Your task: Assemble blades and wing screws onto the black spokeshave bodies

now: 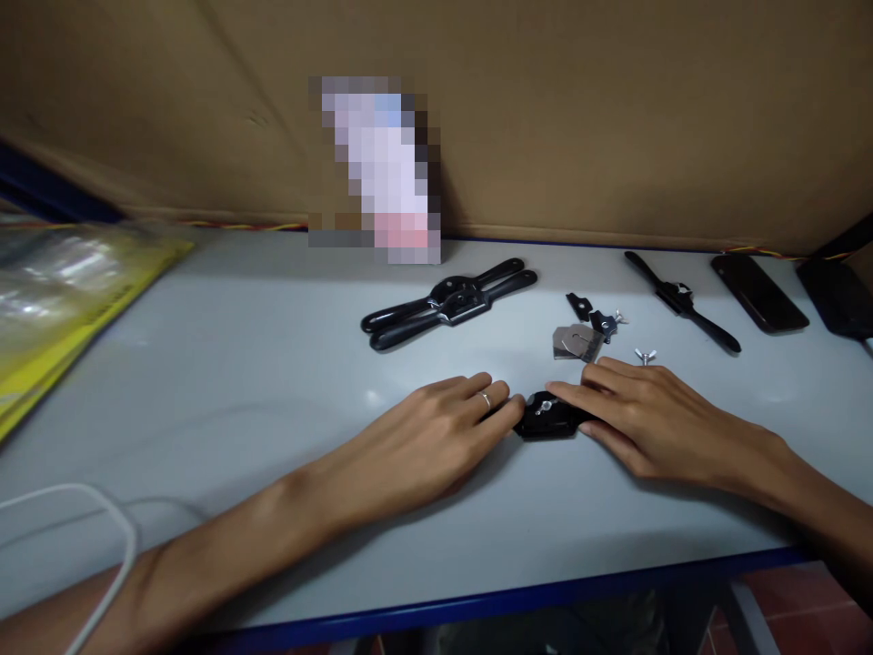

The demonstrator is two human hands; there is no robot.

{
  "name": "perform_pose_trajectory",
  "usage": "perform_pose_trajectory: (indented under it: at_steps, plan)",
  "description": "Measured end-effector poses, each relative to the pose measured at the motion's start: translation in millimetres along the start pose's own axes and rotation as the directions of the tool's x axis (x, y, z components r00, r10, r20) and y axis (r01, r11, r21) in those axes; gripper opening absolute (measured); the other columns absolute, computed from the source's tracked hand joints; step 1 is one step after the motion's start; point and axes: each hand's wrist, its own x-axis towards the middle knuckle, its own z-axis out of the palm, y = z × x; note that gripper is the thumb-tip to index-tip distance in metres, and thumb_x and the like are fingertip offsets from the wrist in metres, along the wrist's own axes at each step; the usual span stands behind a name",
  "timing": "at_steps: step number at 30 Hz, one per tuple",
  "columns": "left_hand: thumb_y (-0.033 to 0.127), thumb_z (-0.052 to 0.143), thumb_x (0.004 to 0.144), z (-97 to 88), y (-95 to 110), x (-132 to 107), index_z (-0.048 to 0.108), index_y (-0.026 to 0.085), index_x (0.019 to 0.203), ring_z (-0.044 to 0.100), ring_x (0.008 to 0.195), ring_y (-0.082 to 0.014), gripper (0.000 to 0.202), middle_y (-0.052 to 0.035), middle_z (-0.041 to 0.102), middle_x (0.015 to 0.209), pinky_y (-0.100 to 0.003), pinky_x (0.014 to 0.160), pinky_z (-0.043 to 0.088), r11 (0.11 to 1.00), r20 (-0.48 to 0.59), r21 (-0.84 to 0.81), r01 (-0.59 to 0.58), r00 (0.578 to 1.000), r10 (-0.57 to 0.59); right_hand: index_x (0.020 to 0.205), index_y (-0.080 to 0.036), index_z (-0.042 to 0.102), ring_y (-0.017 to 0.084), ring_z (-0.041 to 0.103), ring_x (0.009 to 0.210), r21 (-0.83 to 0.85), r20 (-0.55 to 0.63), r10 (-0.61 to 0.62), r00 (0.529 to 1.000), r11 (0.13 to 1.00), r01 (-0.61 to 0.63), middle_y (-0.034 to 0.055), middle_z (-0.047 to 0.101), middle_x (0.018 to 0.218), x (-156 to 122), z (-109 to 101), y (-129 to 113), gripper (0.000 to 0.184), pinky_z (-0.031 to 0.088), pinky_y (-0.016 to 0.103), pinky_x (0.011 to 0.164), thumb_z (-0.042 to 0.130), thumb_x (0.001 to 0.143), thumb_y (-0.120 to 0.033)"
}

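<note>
A black spokeshave (549, 418) lies on the table between both hands, its middle showing a bright wing-shaped screw. My left hand (446, 428), with a ring on one finger, is closed over its left handle, which the fingers hide. On the other side my right hand (641, 418) grips the right end, index finger reaching over the body. Just beyond are thin metal blades (576, 342), a black cap piece (579, 307) and another dark cap (604, 324) beside a small wing screw (620, 317). Another wing screw (645, 357) stands behind my right hand.
Two more spokeshaves (450, 305) lie side by side behind my left hand. A further spokeshave (682, 298), a phone (760, 291) and a dark flat object (838, 296) are at right. Yellow-edged plastic packaging (68, 300) lies left; a white cable (126, 537) crosses my left forearm.
</note>
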Motion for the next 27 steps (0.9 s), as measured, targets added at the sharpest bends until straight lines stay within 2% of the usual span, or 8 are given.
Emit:
perform_pose_trajectory:
  at_steps: [3, 9, 14, 27]
  plan:
    - [0.005, 0.039, 0.095, -1.5, 0.3, 0.8, 0.055, 0.015, 0.091, 0.051, 0.07, -0.0179, 0.019, -0.0045, 0.058, 0.085, -0.032, 0.062, 0.044, 1.0, -0.005, -0.007, 0.001, 1.0, -0.001, 0.136, -0.018, 0.051, 0.022, 0.06, 0.088, 0.005, 0.0, 0.007, 1.0, 1.0, -0.007, 0.0096, 0.064, 0.104, 0.1, -0.7, -0.4, 0.039, 0.048, 0.034, 0.07, 0.048, 0.097, -0.021]
    - [0.004, 0.036, 0.095, -1.8, 0.0, 0.5, 0.056, 0.015, 0.091, 0.052, 0.07, -0.0171, 0.023, -0.005, 0.059, 0.085, -0.031, 0.062, 0.045, 1.0, 0.0, 0.0, 0.006, 1.0, -0.006, 0.116, -0.015, 0.062, 0.021, 0.057, 0.084, 0.02, 0.024, 0.019, 1.0, 1.0, -0.019, 0.0092, 0.063, 0.099, 0.6, -1.6, -0.7, 0.024, 0.046, 0.034, 0.069, 0.048, 0.097, -0.021]
    - [0.003, 0.038, 0.093, -0.4, -0.2, -0.6, 0.055, 0.014, 0.093, 0.051, 0.07, -0.0175, 0.02, -0.0051, 0.058, 0.086, -0.031, 0.062, 0.045, 1.0, 0.008, -0.004, 0.005, 1.0, -0.005, 0.128, -0.015, 0.056, 0.021, 0.059, 0.086, 0.0, -0.012, 0.006, 1.0, 1.0, -0.006, 0.0102, 0.064, 0.103, 0.8, -0.6, -0.8, 0.032, 0.046, 0.034, 0.07, 0.048, 0.097, -0.021]
    - [0.002, 0.038, 0.093, -1.4, -0.5, 0.2, 0.054, 0.015, 0.093, 0.051, 0.07, -0.0179, 0.02, -0.0051, 0.058, 0.086, -0.032, 0.061, 0.045, 1.0, 0.005, -0.005, 0.002, 1.0, -0.002, 0.123, -0.015, 0.06, 0.021, 0.057, 0.084, -0.002, 0.022, 0.018, 1.0, 1.0, -0.018, 0.0076, 0.061, 0.1, 0.4, -2.4, -1.1, 0.029, 0.045, 0.035, 0.069, 0.049, 0.098, -0.021]
